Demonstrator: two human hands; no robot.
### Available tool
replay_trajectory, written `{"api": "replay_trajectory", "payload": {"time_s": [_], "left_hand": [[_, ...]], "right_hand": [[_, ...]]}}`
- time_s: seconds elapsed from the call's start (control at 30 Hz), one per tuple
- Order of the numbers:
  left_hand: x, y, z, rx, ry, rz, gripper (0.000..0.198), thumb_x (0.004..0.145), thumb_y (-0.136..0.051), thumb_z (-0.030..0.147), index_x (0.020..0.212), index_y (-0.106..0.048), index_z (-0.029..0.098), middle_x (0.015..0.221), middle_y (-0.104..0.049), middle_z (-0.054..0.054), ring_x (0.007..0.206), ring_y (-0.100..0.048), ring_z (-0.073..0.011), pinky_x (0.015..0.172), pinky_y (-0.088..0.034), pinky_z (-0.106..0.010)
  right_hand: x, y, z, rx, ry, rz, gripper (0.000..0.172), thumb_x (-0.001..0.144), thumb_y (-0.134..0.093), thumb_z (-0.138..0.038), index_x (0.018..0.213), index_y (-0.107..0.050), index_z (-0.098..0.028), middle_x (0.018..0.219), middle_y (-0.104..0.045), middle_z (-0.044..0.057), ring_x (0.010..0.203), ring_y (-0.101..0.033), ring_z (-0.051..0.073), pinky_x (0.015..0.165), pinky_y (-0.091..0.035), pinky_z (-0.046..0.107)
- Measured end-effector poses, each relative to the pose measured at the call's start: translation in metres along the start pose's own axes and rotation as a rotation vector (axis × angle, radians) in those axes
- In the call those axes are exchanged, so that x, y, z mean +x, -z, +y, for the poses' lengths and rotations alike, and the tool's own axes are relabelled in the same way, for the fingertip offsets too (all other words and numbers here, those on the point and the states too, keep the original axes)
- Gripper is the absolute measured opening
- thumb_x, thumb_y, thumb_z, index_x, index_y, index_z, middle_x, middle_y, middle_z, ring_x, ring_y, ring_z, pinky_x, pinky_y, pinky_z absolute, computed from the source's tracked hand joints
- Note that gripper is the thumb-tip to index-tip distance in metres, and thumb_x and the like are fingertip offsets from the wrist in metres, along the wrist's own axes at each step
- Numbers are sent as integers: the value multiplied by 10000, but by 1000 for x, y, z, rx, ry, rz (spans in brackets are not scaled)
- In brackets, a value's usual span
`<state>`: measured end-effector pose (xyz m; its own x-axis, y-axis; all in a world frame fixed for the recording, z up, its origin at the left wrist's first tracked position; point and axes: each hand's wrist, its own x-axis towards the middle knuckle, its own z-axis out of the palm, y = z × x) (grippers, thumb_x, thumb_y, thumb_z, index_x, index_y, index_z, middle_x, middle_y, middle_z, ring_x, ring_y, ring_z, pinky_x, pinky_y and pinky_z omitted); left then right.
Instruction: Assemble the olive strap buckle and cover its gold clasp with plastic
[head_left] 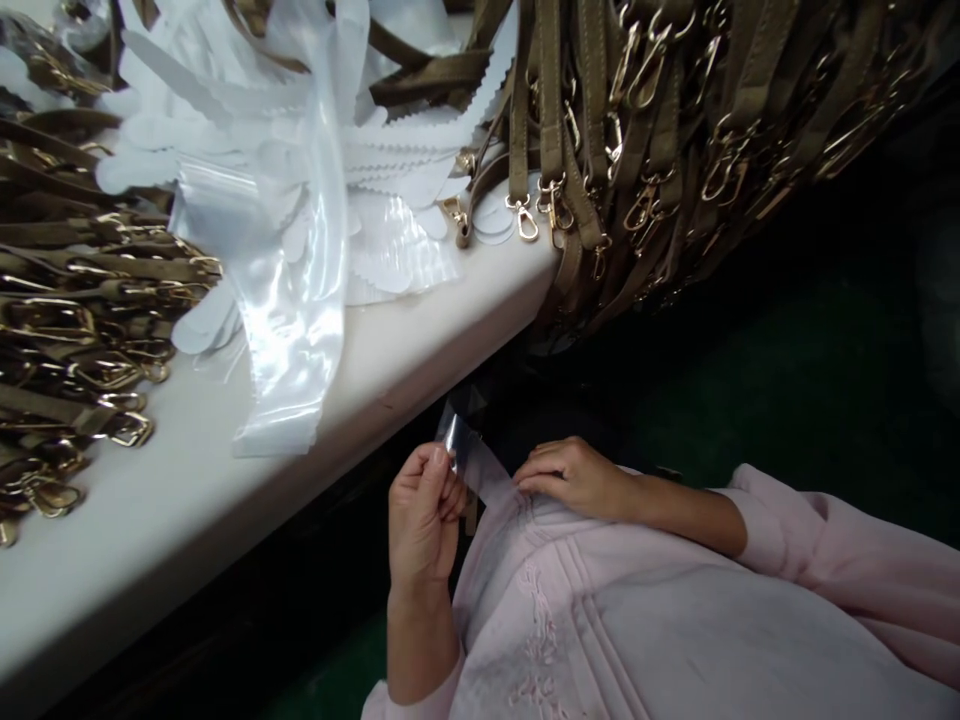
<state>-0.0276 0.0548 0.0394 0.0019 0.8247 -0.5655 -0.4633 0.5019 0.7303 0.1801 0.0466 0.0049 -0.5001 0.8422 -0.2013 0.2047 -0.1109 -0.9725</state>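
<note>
On the white table (225, 480), brown straps (551, 130) with gold clasps lie by clear bags (300, 330); the left hand (424, 520) pinches a clear plastic strip (472, 455), while the right hand (574, 478) rests with loose fingers against its end, on the pink sweatshirt (600, 610).

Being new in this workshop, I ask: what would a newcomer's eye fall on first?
First come the olive straps with gold-coloured clasps hanging over the white table's edge at upper right, beside a glossy heap of white scalloped plastic. Lower down, above the pink sweatshirt, the left hand pinches a clear plastic strip while the right hand touches it.
</note>
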Motion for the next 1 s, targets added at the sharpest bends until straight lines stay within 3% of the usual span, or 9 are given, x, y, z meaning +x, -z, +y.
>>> {"api": "replay_trajectory", "payload": {"time_s": [0.1,0.23,0.37,0.47,0.6,0.7,0.8,0.9,1.0], "left_hand": [[0,-1,-11,120,-15,16,251,863,-704,382,842,-637,141,527,-329,82,425,-226,-27,389,-194,-128],[-4,-3,-32,157,59,-51,269,857,-708,397,821,-631,142,515,-289,91,433,-203,-28,395,-179,-133],[-2,-9,-52,162,65,-93,266,866,-694,403,834,-611,152,534,-353,84,431,-220,-29,388,-184,-136],[1,-11,-61,198,22,-90,262,880,-674,406,832,-596,161,550,-453,65,419,-251,-24,387,-203,-131],[4,-10,-66,218,24,-83,262,883,-672,403,820,-595,160,580,-483,53,420,-301,-21,387,-217,-124],[4,-10,-66,137,79,-113,264,889,-661,399,813,-574,162,564,-449,65,397,-250,-17,366,-175,-132],[4,-11,-64,65,135,-189,242,905,-638,383,837,-587,156,577,-448,60,397,-214,-16,359,-149,-141],[2,-11,-62,28,163,-231,225,914,-626,365,845,-593,153,591,-450,53,410,-225,-18,368,-157,-144],[-3,-7,-59,17,141,-176,228,897,-651,363,828,-591,154,578,-421,62,419,-221,-20,375,-167,-140]], "right_hand": [[12,-9,0,370,-201,85,276,852,-709,-432,822,-711,-158,734,-719,37,694,-666,170,675,-527,281],[35,-6,9,531,-226,107,406,764,-764,-525,794,-620,-147,722,-687,28,648,-619,133,597,-489,236],[44,-8,28,588,-277,-32,437,758,-757,-523,908,-626,-134,712,-638,3,614,-576,114,560,-462,220],[37,-12,33,679,-308,-150,396,794,-729,-393,1075,-652,-125,815,-663,21,670,-599,118,634,-488,235],[28,-9,34,851,-312,-277,549,744,-756,-250,1261,-603,-142,960,-687,49,789,-638,140,738,-503,245],[29,-7,41,980,-339,-279,475,816,-735,-432,1143,-643,-100,904,-684,78,801,-651,155,724,-519,243],[35,-11,48,1011,-415,-175,486,826,-696,-585,939,-639,-116,744,-627,22,635,-609,111,586,-491,201],[41,-19,50,954,-431,-113,454,782,-759,-555,802,-598,-132,641,-556,-32,500,-504,63,460,-380,159],[43,-21,44,874,-386,-59,433,768,-781,-516,748,-614,-117,596,-552,-35,460,-419,38,422,-287,152]]}}
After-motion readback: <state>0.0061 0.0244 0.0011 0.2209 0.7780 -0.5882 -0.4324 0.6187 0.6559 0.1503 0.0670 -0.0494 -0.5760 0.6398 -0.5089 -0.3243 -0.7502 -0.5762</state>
